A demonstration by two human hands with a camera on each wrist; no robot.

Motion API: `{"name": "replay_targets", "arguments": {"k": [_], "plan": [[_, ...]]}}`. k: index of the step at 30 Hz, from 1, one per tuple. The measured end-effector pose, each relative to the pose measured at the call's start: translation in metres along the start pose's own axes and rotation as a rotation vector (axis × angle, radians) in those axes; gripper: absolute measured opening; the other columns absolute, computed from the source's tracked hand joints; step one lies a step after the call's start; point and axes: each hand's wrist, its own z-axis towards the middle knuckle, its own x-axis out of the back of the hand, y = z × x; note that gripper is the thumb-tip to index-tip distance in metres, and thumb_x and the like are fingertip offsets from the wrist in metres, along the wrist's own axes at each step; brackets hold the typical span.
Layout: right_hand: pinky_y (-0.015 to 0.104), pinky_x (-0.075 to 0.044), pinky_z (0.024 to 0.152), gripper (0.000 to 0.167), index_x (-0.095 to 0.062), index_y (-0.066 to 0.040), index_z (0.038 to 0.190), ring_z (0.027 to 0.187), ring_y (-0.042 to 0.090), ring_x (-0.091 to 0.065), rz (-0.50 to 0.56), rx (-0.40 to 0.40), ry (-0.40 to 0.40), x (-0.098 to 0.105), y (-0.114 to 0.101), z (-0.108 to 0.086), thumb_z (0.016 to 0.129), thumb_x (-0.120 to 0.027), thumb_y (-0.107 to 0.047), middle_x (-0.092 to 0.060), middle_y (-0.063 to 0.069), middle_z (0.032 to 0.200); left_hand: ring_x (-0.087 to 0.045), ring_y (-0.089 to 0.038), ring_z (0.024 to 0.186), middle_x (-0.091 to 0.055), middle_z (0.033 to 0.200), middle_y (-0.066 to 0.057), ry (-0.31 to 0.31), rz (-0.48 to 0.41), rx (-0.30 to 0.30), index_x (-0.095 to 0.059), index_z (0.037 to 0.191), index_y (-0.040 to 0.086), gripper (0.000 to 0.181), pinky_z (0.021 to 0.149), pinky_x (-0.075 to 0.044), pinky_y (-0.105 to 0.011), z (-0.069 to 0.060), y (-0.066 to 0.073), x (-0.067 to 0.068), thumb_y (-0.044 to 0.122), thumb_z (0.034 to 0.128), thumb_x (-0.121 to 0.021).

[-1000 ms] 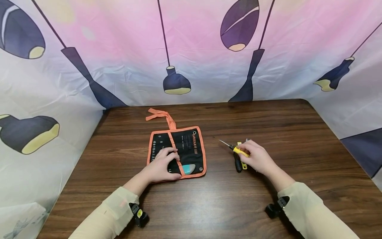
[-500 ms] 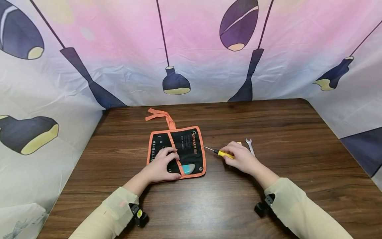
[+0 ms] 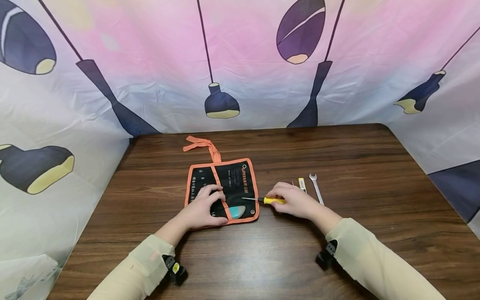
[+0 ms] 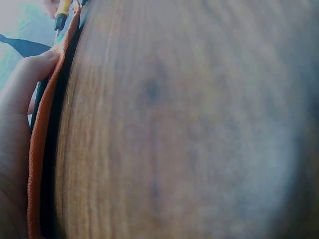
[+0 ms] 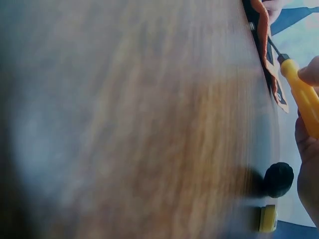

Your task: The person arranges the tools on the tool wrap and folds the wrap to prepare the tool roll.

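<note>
The left hand (image 3: 204,209) rests on the lower left part of a black pouch (image 3: 235,179) with orange edging, its fingers spread and bent over the pocket strip. In the left wrist view the thumb of this hand (image 4: 15,114) lies against the orange edge (image 4: 44,134). The right hand (image 3: 294,201) pinches a screwdriver (image 3: 273,201) by its yellow handle, the metal shaft pointing left over the pouch's right part. In the right wrist view the fingers of that hand (image 5: 310,159) hold the handle (image 5: 302,97). A teal and grey piece (image 3: 236,212) sits by the left thumb.
A wrench (image 3: 316,186) and a yellow tool (image 3: 301,183) lie beyond the right hand. The right wrist view shows a black rounded handle end (image 5: 278,179) beside the yellow tool (image 5: 268,218). Orange ties (image 3: 204,143) stretch from the pouch's top. Patterned cloth (image 3: 255,91) hangs behind the table.
The right hand has carried the screwdriver left from beside the other tools, and its shaft has come over the pouch. The wrench has come into fuller view. The left hand has stayed in place.
</note>
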Motion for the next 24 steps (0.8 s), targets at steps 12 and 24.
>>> {"name": "replay_targets", "arguments": {"k": [12, 24], "plan": [[0.030, -0.046, 0.077, 0.019, -0.069, -0.013, 0.104, 0.087, 0.009, -0.052, -0.036, 0.049, -0.074, -0.008, -0.005, 0.020, 0.085, -0.064, -0.013, -0.060, -0.005, 0.098, -0.030, -0.028, 0.128, -0.036, 0.140, -0.005, 0.006, 0.005, -0.005, -0.056, 0.109, 0.025, 0.048, 0.095, -0.037, -0.051, 0.001, 0.000, -0.002, 0.051, 0.0730, -0.073], [0.032, -0.045, 0.082, 0.021, -0.068, -0.012, 0.107, 0.094, 0.013, -0.053, -0.069, 0.063, -0.100, -0.012, -0.016, 0.038, 0.087, -0.061, -0.013, -0.061, -0.002, 0.102, -0.030, -0.027, 0.127, -0.036, 0.139, -0.004, -0.002, 0.009, 0.004, -0.056, 0.108, 0.027, 0.046, 0.096, -0.036, -0.051, 0.001, 0.000, -0.001, 0.052, 0.0731, -0.072]]}}
